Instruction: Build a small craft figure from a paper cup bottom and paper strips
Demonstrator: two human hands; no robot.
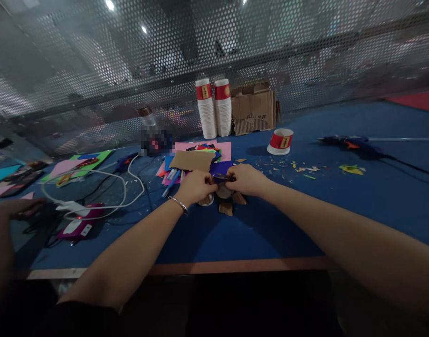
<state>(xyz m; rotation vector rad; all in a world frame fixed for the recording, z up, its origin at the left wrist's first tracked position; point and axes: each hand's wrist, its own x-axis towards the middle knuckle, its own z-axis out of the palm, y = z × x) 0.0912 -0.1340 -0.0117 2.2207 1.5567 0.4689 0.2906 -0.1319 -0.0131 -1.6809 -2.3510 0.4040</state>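
My left hand [196, 186], with a silver bangle at its wrist, is closed in a pinch at the middle of the table. What its fingertips hold is too small and dark to make out. Close on its right, my right hand [248, 180] is closed on a dark slim tool that looks like scissors [224, 177], which spans the gap between both hands. Beneath them lie brown cardboard scraps [225, 208] and a partly hidden paper cup [208, 201]. Just beyond the hands are a brown cardboard sheet [192, 160] and dark blue paper [221, 167].
Two stacks of paper cups [214, 114] stand before a cardboard box [255, 111]. A single red-banded cup [280, 141], paper scraps [306, 168] and a glue gun [357, 144] lie rightward. At left are a purple power strip [81, 223], white cable [125, 187] and another person's hand [30, 209].
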